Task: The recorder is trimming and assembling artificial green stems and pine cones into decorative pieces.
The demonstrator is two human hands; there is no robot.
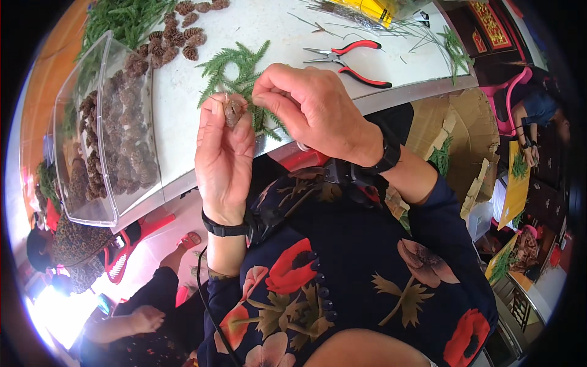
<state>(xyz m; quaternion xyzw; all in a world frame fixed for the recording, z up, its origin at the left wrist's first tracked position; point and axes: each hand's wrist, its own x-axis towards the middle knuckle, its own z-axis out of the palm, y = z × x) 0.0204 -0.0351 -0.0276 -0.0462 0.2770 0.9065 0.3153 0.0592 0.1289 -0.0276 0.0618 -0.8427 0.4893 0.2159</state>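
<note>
My left hand [221,168] is raised at the table's near edge with a small brown pine cone [233,112] pinched between thumb and fingers. Close to its right is my right hand [327,110], thumb and forefinger pressed together. Whatever sits in that pinch is too fine to make out. Behind both hands, a green artificial pine sprig [241,61] lies on the white table [275,24], partly covered by them. Red-and-black handled pliers [342,59] rest with jaws apart beyond my right hand.
A clear plastic box [66,110] of pine cones stands at the left. More loose cones [174,38] and a heap of greenery [122,21] lie behind it. Thin wires [391,38] are scattered at the far right. An opened cardboard box [458,122] sits beside the table. Other people are nearby.
</note>
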